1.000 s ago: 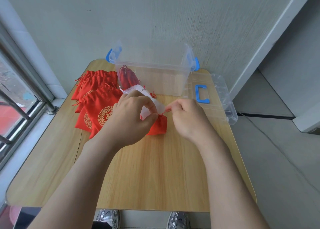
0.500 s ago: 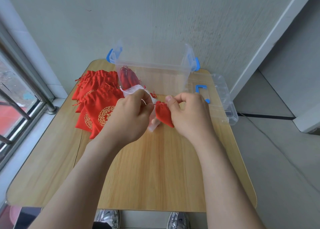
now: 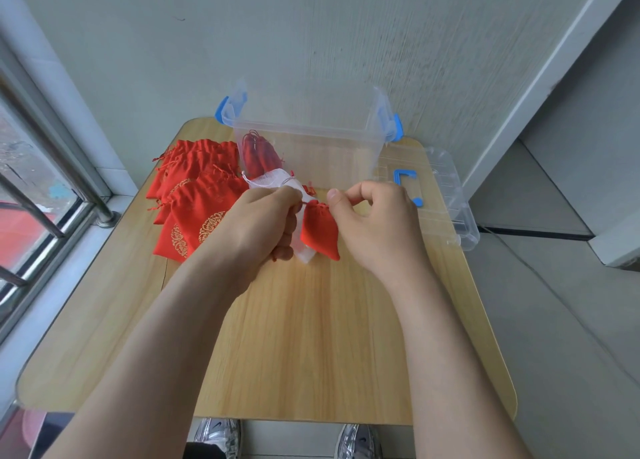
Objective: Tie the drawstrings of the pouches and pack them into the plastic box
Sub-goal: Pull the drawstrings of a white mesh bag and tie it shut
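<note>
The left hand [image 3: 256,221] and right hand [image 3: 375,223] pinched strings of a red pouch [image 3: 320,233]; seemingly one sat in the plastic box [image 3: 311,133], a pile [image 3: 199,191] waited

Red pouch [image 3: 320,231] (neck gathered) near box [image 3: 329,157]

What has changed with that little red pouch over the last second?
The small red pouch, before half hidden under the left hand, has been raised and now hangs between both hands. The right hand moved in closer and pinches its drawstring; the left hand holds the other side. The pile of red pouches, plastic box and lid stayed put.
</note>
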Tool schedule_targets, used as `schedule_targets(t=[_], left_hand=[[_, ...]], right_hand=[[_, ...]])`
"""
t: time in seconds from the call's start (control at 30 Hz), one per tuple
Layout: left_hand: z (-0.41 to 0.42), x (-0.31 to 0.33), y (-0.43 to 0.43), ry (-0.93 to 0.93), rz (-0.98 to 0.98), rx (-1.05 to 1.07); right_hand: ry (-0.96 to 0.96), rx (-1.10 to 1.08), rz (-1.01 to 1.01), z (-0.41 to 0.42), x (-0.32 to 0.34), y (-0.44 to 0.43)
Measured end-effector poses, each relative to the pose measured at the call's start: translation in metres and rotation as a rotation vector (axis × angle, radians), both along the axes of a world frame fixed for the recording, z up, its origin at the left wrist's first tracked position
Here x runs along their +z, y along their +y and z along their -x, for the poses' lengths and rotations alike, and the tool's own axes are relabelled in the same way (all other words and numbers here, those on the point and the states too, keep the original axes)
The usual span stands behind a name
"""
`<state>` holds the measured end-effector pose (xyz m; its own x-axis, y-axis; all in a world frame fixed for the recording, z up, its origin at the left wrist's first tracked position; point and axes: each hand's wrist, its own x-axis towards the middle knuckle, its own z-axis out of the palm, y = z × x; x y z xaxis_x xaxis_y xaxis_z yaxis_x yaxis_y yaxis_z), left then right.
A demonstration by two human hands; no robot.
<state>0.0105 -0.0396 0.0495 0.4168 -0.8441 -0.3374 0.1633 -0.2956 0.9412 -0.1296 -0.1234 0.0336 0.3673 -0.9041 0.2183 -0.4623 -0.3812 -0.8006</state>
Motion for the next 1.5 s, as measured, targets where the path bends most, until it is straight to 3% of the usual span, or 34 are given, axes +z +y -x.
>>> schedule_targets(t=[0.2,0.43,0.57,0.7,0.97,1.13,1.5], left_hand=[[0.003,0.001,-0.001,0.211,0.202,0.109],[-0.001,0.001,-0.002,0.431,0.219,0.174],[0.000,0.001,0.001,0.325,0.191,0.110],[0.001,-0.001,0.003,0.087,0.135,0.056],[0.004,-0.005,0.006,-0.279,0.169,-0.107],[0.004,-0.004,0.006,-0.275,0.182,-0.091],[-0.003,-0.008,0.010,-0.210,0.172,-0.094]], right_hand=[[0.028,0.034,-0.073,-0.003,0.004,0.003],[0.079,0.076,-0.183,0.001,0.013,0.009],[0.088,0.061,-0.153,0.000,0.010,0.007],[0.051,0.063,-0.062,-0.002,0.005,0.004],[-0.096,0.202,-0.068,-0.004,0.007,0.006],[-0.094,0.133,-0.086,-0.004,0.007,0.004],[-0.168,0.078,-0.345,-0.004,0.013,0.009]])
